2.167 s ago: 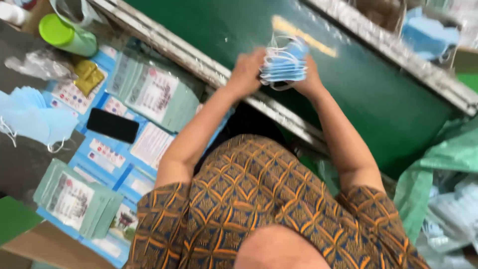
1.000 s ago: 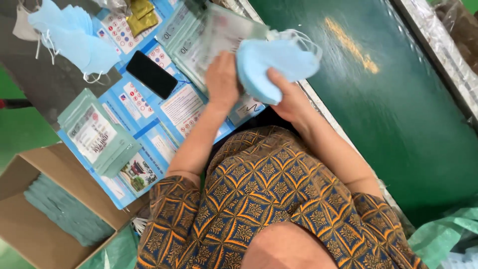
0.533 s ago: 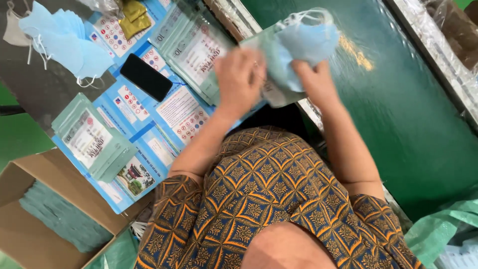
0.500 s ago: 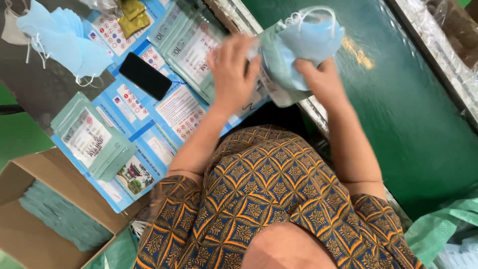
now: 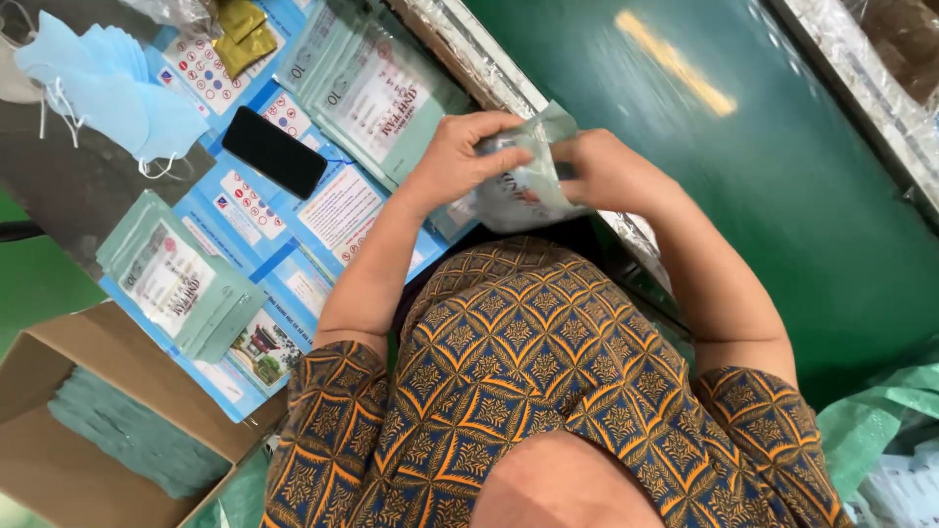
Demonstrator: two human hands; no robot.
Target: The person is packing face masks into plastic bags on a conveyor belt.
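Observation:
Both my hands hold one pale green plastic pouch (image 5: pixel 523 186) above the metal edge between the table and the belt. My left hand (image 5: pixel 458 156) grips its left side with the fingers curled over the top. On the right side, my right hand (image 5: pixel 608 166) pinches the pouch. Pale blue shows faintly through the plastic. No loose blue masks are in my hands.
Stacks of flat green pouches (image 5: pixel 377 83) (image 5: pixel 181 284) lie on blue printed sheets (image 5: pixel 337 210). A black phone (image 5: pixel 274 152) and loose blue face masks (image 5: pixel 108 88) lie at the left. A cardboard box (image 5: pixel 59 362) with green packs stands lower left. A green conveyor belt (image 5: pixel 782 196) runs at the right.
My hands brought a stack of blue masks from over the belt to the table edge and slid it into a green pouch. Now only the pouch shows between my hands.

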